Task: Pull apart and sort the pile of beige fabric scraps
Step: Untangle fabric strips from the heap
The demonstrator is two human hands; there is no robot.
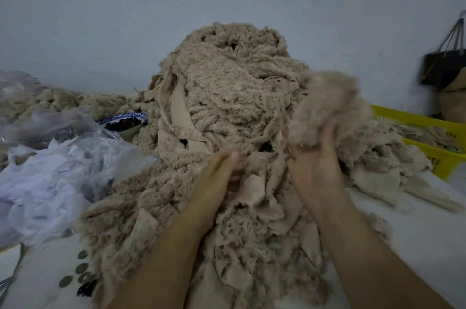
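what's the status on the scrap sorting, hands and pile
Right hand lifting a fluffy scrap. Left hand pinching into the pile, which is still big. Bowl and plastic bags crowd its left side.

1. A tall pile of beige fabric scraps [227, 107] fills the middle of a white table [416, 245].
2. The right hand [315, 170] grips a blurred fluffy scrap [330, 107], lifted above the pile.
3. The left hand [222, 170] pinches into the pile.
4. A yellow basket [438, 157] sits at the table's right edge; clear plastic bags [63, 170] lie left.
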